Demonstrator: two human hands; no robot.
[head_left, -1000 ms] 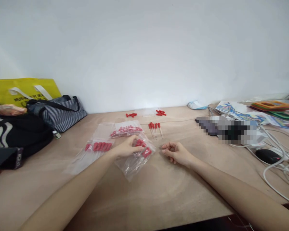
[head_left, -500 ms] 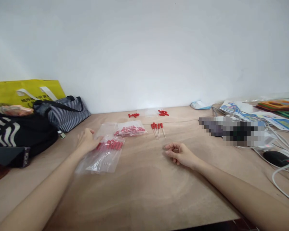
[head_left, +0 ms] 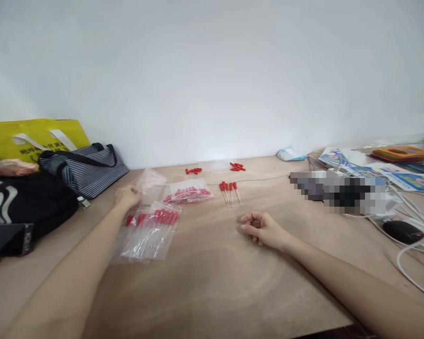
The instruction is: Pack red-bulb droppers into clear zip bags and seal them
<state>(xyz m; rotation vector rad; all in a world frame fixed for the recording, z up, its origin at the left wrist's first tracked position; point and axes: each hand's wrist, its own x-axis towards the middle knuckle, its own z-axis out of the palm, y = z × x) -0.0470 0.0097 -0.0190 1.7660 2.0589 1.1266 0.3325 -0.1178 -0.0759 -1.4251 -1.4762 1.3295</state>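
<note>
Your left hand (head_left: 127,196) pinches the edge of an empty clear bag (head_left: 151,181) and lifts it a little off the desk (head_left: 215,263), so its mouth can open. Just beside it lie two filled bags of red-capped droppers (head_left: 151,228), flat and sealed. Your right hand (head_left: 263,228) rests on the desk, fingers loosely curled and holding nothing. Four loose droppers (head_left: 229,192) lie in a row between the hands, near the second bag (head_left: 189,192).

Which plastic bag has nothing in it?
The clear bag that the left hand is lifting, near the striped bag. It looks empty, while the other bags and lying on the table hold red-capped droppers.
</note>
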